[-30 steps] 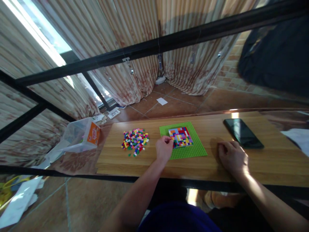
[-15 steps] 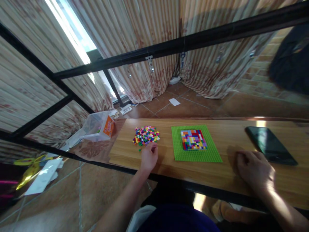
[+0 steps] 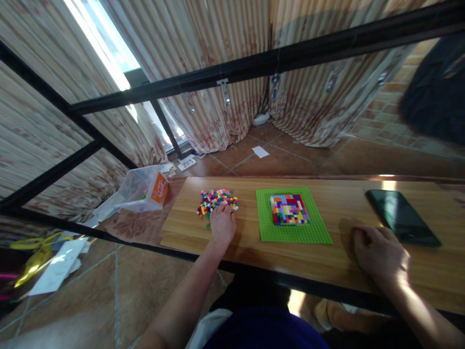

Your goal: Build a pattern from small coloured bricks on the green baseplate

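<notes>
My left hand [image 3: 223, 225] lies at the near edge of a loose pile of small coloured toy bricks [image 3: 208, 199]. Its fingertips touch the bricks, slightly apart, and no brick shows between them. To the right sits a green baseplate [image 3: 317, 232], bearing a roughly square block of multicoloured bricks [image 3: 289, 210]. My right hand [image 3: 381, 253] rests on the tabletop right of the baseplate, fingers curled in a loose fist, with nothing visible in it.
A dark phone or tablet [image 3: 403, 216] lies beyond my right hand on the wooden table [image 3: 250, 252]. Left of the table stands a clear plastic box [image 3: 140, 186] with an orange label. A black metal bar [image 3: 250, 68] crosses in front of the curtains.
My left hand has moved forward onto the pile, and its pinched fingers have spread. My right hand stays at the same spot on the table. The view has shifted slightly.
</notes>
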The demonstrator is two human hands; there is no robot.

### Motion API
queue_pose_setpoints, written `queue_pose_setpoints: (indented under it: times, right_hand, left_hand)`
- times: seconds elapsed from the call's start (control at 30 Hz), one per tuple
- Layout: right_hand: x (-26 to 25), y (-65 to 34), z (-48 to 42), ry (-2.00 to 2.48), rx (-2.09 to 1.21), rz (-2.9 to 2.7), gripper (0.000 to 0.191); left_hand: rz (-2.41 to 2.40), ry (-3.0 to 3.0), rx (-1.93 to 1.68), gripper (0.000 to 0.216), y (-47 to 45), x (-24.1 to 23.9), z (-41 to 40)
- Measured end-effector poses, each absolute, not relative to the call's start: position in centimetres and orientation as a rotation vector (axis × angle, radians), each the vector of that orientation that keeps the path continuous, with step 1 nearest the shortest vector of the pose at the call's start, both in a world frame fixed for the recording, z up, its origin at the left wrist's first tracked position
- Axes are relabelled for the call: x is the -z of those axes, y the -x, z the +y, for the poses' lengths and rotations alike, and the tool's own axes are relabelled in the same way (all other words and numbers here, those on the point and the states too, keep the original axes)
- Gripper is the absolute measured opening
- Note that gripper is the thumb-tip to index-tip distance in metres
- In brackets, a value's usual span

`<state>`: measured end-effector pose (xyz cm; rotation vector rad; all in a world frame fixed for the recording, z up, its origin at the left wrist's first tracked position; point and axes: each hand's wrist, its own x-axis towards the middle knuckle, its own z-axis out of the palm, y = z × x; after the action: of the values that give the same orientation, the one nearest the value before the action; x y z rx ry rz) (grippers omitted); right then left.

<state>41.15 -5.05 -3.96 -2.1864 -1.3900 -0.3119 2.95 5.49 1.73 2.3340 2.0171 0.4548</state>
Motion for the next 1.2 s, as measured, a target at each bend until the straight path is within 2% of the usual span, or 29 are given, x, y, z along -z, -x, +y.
queue_pose_setpoints:
  times: [0.17, 0.47, 0.83, 1.2]
  right_hand:
    - [3.6, -40.9, -5.0, 2.173, 0.268, -1.348, 0.023]
    - [3.0, -40.6, -5.0, 2.196, 0.235, -1.378, 0.026]
    - [3.0, -40.4, -5.1, 2.175, 0.221, -1.366, 0.025]
    - [2.9, -40.4, -5.0, 2.183, 0.236, -1.363, 0.024]
  left_hand:
    - [2.004, -2.352, -0.364, 0.017, -3.0, -2.2, 5.2]
    - [1.797, -2.450, -0.340, 0.016, -5.8, -2.4, 4.4]
    - [1.322, -2.243, -0.590, 0.021, -11.5, -2.5, 3.8]
    - [1.366, -2.166, -0.599, 0.022, -13.0, -2.2, 4.4]
